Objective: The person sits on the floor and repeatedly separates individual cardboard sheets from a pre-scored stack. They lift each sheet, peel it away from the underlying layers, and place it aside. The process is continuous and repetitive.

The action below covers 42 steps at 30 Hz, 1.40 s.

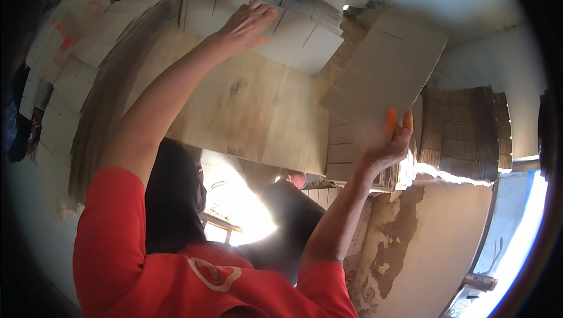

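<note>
My left hand (249,24) is over a stack of pale cardboard sheets (302,42) with dark slots at the far side of the table. Its fingers are loosely bent, the thumb stands apart from them, and nothing shows between; whether it touches the top sheet I cannot tell. My right hand (387,149) pinches the near edge of a grey-brown cardboard sheet (393,66), which is tilted up on the right. Orange coverings show on fingertips of both hands. Below the raised sheet lies another stack of slotted cardboard (343,145), partly hidden by it.
A wooden tabletop (240,95) lies between the stacks. Bundled cardboard pieces (463,130) stand at the right, by a wall with peeling plaster (399,247). More cardboard (117,77) is piled along the left. Bright light comes from beneath the table.
</note>
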### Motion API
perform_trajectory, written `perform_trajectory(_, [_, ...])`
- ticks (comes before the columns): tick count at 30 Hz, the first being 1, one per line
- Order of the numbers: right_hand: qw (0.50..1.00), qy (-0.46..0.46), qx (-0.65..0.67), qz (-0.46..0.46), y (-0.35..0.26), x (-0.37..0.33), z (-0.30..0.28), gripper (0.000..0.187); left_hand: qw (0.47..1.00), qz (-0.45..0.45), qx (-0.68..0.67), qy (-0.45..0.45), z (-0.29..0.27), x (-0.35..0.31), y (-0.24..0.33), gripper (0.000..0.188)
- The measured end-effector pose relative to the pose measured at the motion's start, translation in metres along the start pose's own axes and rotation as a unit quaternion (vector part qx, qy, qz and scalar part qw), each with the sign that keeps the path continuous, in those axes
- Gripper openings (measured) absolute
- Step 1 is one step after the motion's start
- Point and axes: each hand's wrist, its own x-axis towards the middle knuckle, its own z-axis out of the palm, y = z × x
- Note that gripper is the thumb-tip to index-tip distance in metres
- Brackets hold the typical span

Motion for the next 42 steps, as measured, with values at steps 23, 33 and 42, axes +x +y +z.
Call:
perform_trajectory(23, [0.994, -0.021, -0.051, -0.092, 0.004, -0.011, 0.031, 0.039, 0.996, 0.057, -0.043, -0.053, 0.060, 0.052, -0.015, 0.026])
perform_trajectory(33, [0.987, -0.024, -0.044, -0.150, -0.010, -0.016, 0.028, 0.039, 0.979, 0.197, -0.042, 0.029, 0.043, 0.006, 0.040, 0.005])
perform_trajectory(42, [0.974, -0.002, -0.084, -0.211, -0.008, -0.019, 0.026, 0.037, 0.985, 0.154, -0.023, -0.071, 0.034, -0.012, 0.071, 0.009])
